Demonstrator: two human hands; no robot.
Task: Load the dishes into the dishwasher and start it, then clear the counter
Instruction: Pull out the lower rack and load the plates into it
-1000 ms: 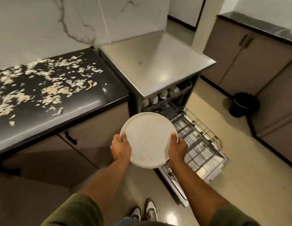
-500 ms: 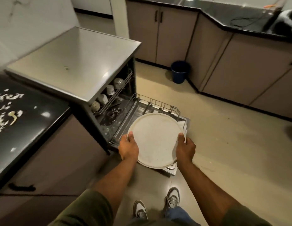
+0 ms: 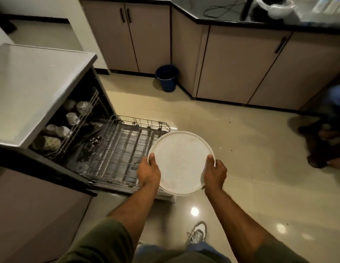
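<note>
Over the pulled-out bottom rack (image 3: 127, 149), the big white plate (image 3: 181, 163) has now swung round from the counter side. The left hand (image 3: 149, 172) and right hand (image 3: 215, 172) grip its edges, thumbs on top. Next, I think, it gets stood between the wires.

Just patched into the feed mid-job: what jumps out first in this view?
A big round white plate sits centre frame, gripped at its rim by the left hand and the right hand, over the near right corner of the pulled-out lower rack. Left of it the dishwasher stands open, cups in its upper rack. A blue bucket stands by the far cabinets.
</note>
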